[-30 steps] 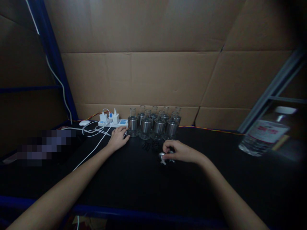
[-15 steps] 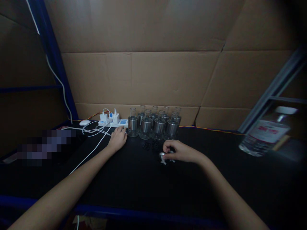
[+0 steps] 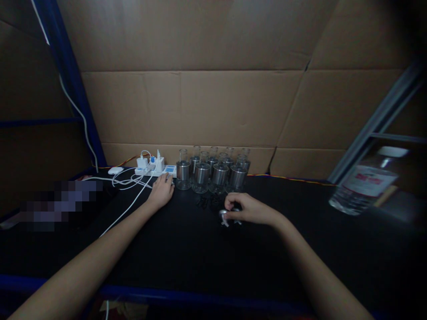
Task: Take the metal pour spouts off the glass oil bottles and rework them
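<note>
Presumably was at the step of picking up, or perhaps arranging, small parts. Had the right hand [image 3: 246, 208] low over the black tabletop [image 3: 187, 253], just at two shiny metal pieces [image 3: 223, 214], in front of the glass-and-metal containers [image 3: 202, 174]. Bent the fingers of this hand inward, with a visible gap between thumb and forefinger, and with the thumb close against the left one of the two pieces; from this dim view could not tell whether to call it a firm hold or only a touch. Rested the left hand [image 3: 162, 192] near the power strip [image 3: 171, 170], with fingers rather close together and pointing forward; could not tell about any small thing under the fingertips.

For a next move, probably needed to close thumb and forefinger on one piece only, without pushing away its neighbour. Needed also to avoid the loose black parts [image 3: 202, 202] lying near the right hand, before the containers. Near the glass, seemed to call for slow movement, because of containers standing upright and close together.
</note>
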A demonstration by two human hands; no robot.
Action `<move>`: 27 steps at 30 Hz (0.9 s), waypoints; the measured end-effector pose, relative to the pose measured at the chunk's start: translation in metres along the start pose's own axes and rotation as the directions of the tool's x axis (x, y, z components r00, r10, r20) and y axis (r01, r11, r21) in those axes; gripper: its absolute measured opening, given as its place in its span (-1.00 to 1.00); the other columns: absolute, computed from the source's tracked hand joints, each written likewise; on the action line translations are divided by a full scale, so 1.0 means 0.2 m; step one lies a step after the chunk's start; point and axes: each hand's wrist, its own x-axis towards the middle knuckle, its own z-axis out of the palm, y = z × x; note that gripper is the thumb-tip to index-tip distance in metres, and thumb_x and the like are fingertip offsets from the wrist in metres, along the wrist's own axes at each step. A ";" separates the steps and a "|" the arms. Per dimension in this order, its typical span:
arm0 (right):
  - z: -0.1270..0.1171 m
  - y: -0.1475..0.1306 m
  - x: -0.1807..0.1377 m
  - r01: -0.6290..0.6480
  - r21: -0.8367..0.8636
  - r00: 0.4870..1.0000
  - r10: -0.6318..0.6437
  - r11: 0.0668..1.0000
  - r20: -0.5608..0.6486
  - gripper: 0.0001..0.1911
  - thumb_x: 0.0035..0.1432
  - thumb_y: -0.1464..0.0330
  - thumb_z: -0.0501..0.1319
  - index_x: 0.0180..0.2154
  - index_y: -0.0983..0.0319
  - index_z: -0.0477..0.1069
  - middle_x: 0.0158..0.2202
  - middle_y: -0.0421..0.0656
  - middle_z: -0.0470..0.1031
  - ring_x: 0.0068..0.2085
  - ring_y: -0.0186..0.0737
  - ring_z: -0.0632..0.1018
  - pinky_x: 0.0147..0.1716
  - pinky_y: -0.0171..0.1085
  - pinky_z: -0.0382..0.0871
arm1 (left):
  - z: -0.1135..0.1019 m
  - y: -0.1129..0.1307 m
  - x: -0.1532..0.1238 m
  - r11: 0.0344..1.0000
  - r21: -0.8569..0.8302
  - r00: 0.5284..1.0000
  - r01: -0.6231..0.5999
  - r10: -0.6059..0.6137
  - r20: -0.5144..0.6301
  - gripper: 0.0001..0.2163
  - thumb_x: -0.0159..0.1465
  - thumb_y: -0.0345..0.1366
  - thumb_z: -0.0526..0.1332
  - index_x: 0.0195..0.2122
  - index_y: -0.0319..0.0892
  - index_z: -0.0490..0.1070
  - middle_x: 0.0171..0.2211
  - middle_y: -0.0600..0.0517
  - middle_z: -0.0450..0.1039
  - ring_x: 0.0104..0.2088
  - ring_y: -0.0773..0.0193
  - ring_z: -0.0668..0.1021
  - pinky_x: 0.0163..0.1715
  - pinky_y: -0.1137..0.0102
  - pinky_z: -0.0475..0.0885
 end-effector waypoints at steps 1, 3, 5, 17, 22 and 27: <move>0.00 0.00 0.00 0.000 0.002 1.000 0.000 1.000 -0.009 -0.78 -0.08 0.24 0.16 -0.50 0.27 0.26 -0.47 -0.21 0.28 -0.43 -0.36 0.32 -0.45 -0.37 0.18 | 0.00 0.00 0.00 1.000 -0.002 1.000 0.000 0.000 -0.015 -0.63 0.20 -0.29 -0.06 0.04 -0.24 0.05 0.08 -0.18 0.02 0.07 0.09 0.14 -0.04 0.19 0.19; 0.00 -0.01 0.00 0.005 0.007 0.999 -0.005 1.000 -0.035 -0.78 -0.07 0.24 0.16 -0.49 0.27 0.27 -0.47 -0.20 0.29 -0.42 -0.36 0.33 -0.43 -0.37 0.19 | -0.01 0.01 -0.01 1.000 -0.003 0.999 0.012 -0.012 -0.048 -0.61 0.19 -0.28 -0.05 0.05 -0.24 0.04 0.11 -0.18 -0.04 0.09 0.06 0.10 -0.02 0.16 0.16; 0.00 -0.01 0.01 0.017 0.000 0.997 -0.017 1.000 -0.080 -0.78 -0.05 0.23 0.15 -0.48 0.27 0.28 -0.46 -0.20 0.29 -0.41 -0.35 0.34 -0.42 -0.37 0.19 | -0.02 0.02 -0.01 1.000 -0.004 0.997 0.029 -0.030 -0.077 -0.61 0.18 -0.28 -0.04 0.05 -0.22 0.04 0.12 -0.17 -0.08 0.11 0.02 0.07 -0.02 0.11 0.14; 0.12 -0.09 0.08 0.075 -0.025 0.860 -0.077 0.997 -0.505 -0.84 0.01 0.28 0.11 -0.47 0.25 0.25 -0.45 -0.20 0.29 -0.39 -0.33 0.34 -0.38 -0.33 0.18 | -0.16 0.19 -0.09 0.927 -0.145 0.861 -0.346 0.253 -0.440 -0.62 0.15 -0.40 -0.01 0.03 -0.21 0.05 0.15 -0.14 -0.14 0.16 0.05 -0.08 0.07 0.05 -0.03; 0.19 -0.15 0.10 0.122 0.237 0.828 0.033 0.964 -0.560 -0.85 0.00 0.29 0.11 -0.46 0.25 0.27 -0.48 -0.23 0.29 -0.42 -0.36 0.34 -0.39 -0.34 0.20 | -0.22 0.31 -0.16 0.751 -0.114 0.737 -0.650 0.587 -0.335 -0.60 0.13 -0.38 0.01 0.03 -0.18 0.07 0.14 -0.12 -0.06 0.16 0.06 -0.03 0.07 0.01 -0.07; 0.27 -0.15 0.15 0.186 0.626 0.881 0.154 0.758 -0.448 -0.83 -0.04 0.27 0.11 -0.47 0.26 0.25 -0.51 -0.25 0.29 -0.48 -0.40 0.34 -0.48 -0.37 0.20 | -0.21 0.33 -0.17 0.675 -0.174 0.690 -0.717 0.652 -0.315 -0.58 0.14 -0.31 0.04 0.04 -0.21 0.05 0.03 -0.10 0.18 0.11 0.13 0.12 0.08 0.03 -0.07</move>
